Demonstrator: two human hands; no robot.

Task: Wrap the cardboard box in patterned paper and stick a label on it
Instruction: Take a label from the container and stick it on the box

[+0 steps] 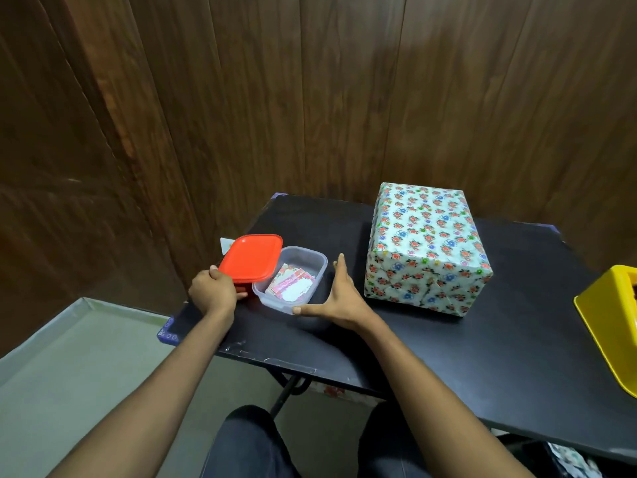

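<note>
head view: i count one wrapped box point(427, 250), one clear tub point(293, 281), one red lid point(251, 258) and one yellow bin point(610, 326) cut off at the right edge. labels point(291, 288) lie in a small pile inside the tub; i cannot count them. my left hand point(213, 293) grips the lid's near edge, the lid tilted over the tub's left rim. my right hand point(336, 298) is spread, thumb on the tub's near wall, fingers straight along its right side. the box, covered in floral paper, stands right of the tub, apart from it. all sits on a black table point(448, 357) against a brown wood-panel wall point(310, 98). the tub is near the table's left edge; bare tabletop lies in front of the box.
</note>
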